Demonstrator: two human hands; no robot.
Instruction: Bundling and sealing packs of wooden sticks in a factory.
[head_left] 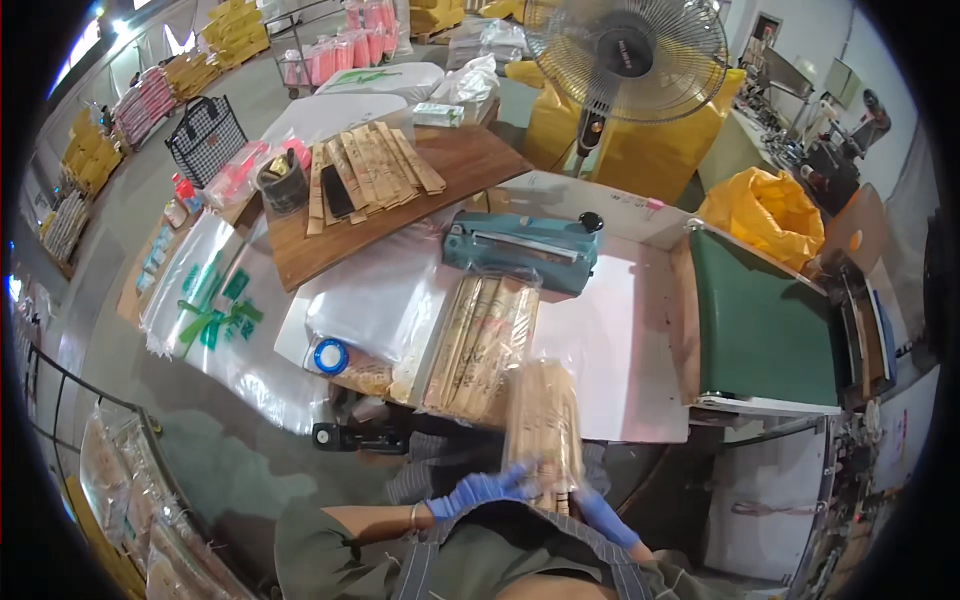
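Observation:
A clear plastic bag of pale wooden sticks (545, 425), perhaps wrapped chopsticks, stands upright close to my body at the table's front edge. My left hand (485, 490), in a blue glove, grips its lower left side. On the lower right side my right hand (605, 515), also gloved in blue, presses against the bag, its fingertips partly hidden. Just beyond lies a filled bag of similar sticks (480, 345) with printed wrappers. Behind that is a blue-green bag sealer (525, 248). Flat clear plastic bags (375, 300) are stacked to its left.
A brown board (400, 225) carries loose wrapped sticks (370, 170), a black phone (337, 192) and a dark round container (283, 187). A blue-lidded jar (331, 356) stands front left. Right is a green-topped box (765, 320); behind, a standing fan (625, 60) and yellow sack (765, 215).

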